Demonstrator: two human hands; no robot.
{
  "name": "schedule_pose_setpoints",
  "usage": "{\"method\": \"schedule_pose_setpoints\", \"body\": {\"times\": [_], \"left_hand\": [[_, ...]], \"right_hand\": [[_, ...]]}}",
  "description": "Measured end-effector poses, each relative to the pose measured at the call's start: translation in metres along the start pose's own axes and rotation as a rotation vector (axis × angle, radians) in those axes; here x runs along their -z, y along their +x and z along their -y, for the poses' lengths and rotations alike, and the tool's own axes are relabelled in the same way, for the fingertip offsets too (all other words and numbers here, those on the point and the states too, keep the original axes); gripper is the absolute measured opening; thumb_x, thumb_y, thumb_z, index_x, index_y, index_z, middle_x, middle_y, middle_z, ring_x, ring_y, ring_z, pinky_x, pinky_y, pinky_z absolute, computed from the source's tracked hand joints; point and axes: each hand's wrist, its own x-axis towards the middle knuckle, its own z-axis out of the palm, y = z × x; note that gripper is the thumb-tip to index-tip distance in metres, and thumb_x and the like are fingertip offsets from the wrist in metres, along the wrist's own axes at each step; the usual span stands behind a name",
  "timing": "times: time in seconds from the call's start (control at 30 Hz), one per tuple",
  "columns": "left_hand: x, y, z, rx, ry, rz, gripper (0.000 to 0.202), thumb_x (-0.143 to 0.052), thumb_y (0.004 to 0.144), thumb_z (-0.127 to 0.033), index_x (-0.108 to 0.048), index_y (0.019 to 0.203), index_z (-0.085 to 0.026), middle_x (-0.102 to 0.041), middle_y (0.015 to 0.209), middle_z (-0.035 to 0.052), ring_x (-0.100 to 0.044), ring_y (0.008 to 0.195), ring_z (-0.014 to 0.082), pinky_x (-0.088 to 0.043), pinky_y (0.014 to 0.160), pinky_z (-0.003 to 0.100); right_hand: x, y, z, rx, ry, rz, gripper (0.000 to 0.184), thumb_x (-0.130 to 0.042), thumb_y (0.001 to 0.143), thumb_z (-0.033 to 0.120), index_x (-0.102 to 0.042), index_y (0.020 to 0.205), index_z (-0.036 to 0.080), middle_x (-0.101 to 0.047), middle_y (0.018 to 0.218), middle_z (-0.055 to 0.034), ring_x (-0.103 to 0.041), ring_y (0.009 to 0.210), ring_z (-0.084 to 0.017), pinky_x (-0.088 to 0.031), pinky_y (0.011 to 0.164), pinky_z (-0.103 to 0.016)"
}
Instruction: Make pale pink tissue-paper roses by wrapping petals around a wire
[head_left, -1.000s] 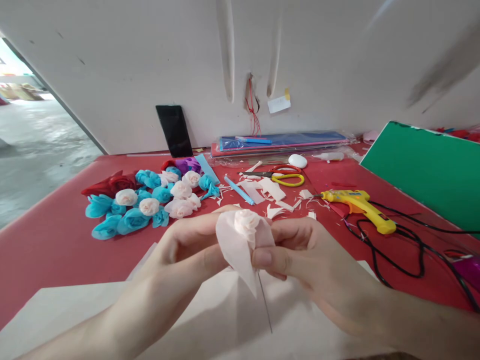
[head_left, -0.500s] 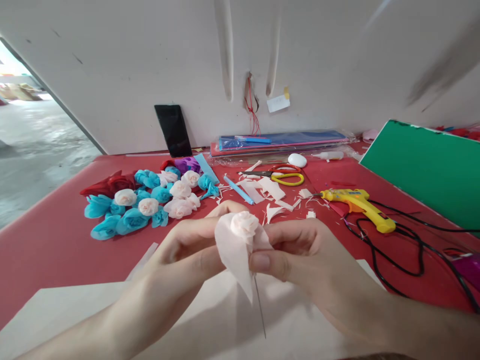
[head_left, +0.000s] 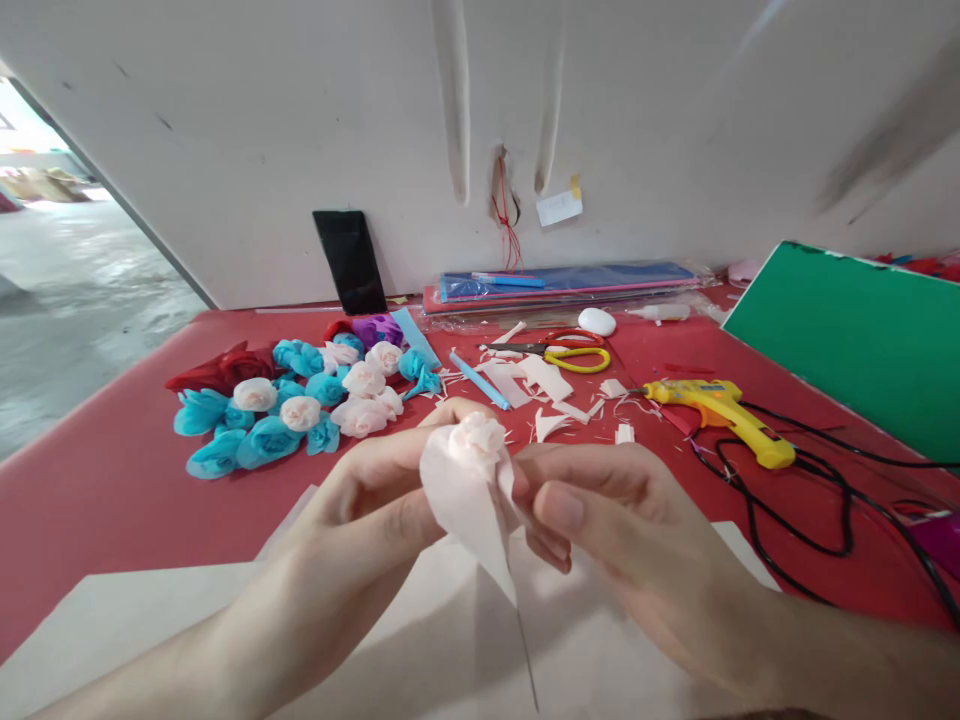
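Note:
A pale pink paper flower on a thin wire stem is held up before me, its rolled centre on top. One broad petal wraps its front and tapers to a point below. My left hand pinches the flower from the left, its fingertips partly hidden behind the petal. At the flower's right side is my right hand, thumb lifted off and fingers apart. Its index fingertip is close to the petal's right edge; whether it touches I cannot tell.
Blue and pink paper flowers cluster at left. Scissors, paper scraps and a blue pen lie mid-table. A yellow glue gun with a looping black cord sits right, before a green board. A phone leans against the wall.
My right thumb has come away from the flower's base, and the right fingers have loosened. The flower has turned and shifted slightly left, its wide petal now covering more of the front.

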Motion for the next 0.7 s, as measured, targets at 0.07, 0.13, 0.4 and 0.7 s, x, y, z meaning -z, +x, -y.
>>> {"method": "schedule_pose_setpoints", "body": {"times": [0.07,0.13,0.4,0.7], "left_hand": [[-0.0004,-0.0009,0.0007,0.022,-0.019,0.033,0.014,-0.067,0.084,-0.039,-0.079,0.083,-0.032,-0.070,0.091,0.0014,-0.063,0.086,0.0239,-0.052,0.066,0.030],[-0.0005,-0.0020,0.0020,0.046,-0.060,0.049,0.013,-0.067,0.084,-0.039,-0.078,0.085,-0.032,-0.071,0.086,0.0004,-0.065,0.083,0.0224,-0.052,0.064,0.028],[-0.0001,-0.0009,0.0030,0.094,-0.125,0.044,0.008,-0.076,0.077,-0.036,-0.080,0.084,-0.036,-0.063,0.074,-0.0023,-0.053,0.061,0.0143,-0.044,0.054,0.022],[0.0007,0.0031,0.0082,0.078,-0.087,0.081,0.013,-0.070,0.083,-0.031,-0.079,0.076,-0.025,-0.046,0.085,-0.0019,-0.046,0.067,0.0103,-0.045,0.060,0.016]], "right_hand": [[0.0019,-0.0001,-0.0010,0.036,-0.003,0.029,0.021,-0.062,0.090,0.039,-0.075,0.082,0.026,-0.045,0.062,0.0046,-0.035,0.060,-0.010,-0.031,0.057,-0.024],[0.0017,0.0003,-0.0011,0.017,0.020,0.025,0.019,-0.064,0.088,0.039,-0.075,0.082,0.025,-0.044,0.061,0.0048,-0.035,0.059,-0.010,-0.032,0.056,-0.024],[-0.0043,0.0081,0.0018,-0.104,0.206,0.072,0.008,-0.078,0.075,0.021,-0.076,0.068,0.024,-0.055,0.060,0.0070,-0.044,0.055,-0.005,-0.045,0.068,-0.021],[-0.0039,0.0092,0.0032,-0.236,0.291,0.055,0.021,-0.086,0.058,0.004,-0.075,0.063,0.020,-0.063,0.061,0.0101,-0.055,0.056,0.000,-0.045,0.059,-0.010]]}}
